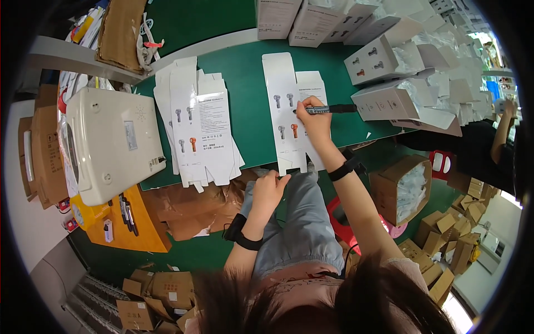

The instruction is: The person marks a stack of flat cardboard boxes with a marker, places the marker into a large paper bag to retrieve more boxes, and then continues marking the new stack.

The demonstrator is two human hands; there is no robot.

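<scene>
Right grip: my right grip pinches one black marker between thumb and fingers; its writing end points left, at the carton's face, though I cannot tell whether it touches.
Left grip: my left grip sits with fingers curled and thumb out at the carton's near edge; I cannot tell whether it pinches the edge.
Flat carton: one white flat carton on top, under my right grip and just beyond my left; it bears four printed pictures, three grey, one orange.
Stack: one stack of flat cartons, left of both grips, well apart from my right; several overlap, too many to count surely.
Counter: one green counter, beneath the cartons and my right grip.
White boxes: at least six standing boxes, right of and beyond my right grip, with more behind.
Beige machine: one, left of my left grip, past the stack.
Wristbands: two black wristbands, one behind each grip.
Co-worker: one person, far right of my right grip.
</scene>
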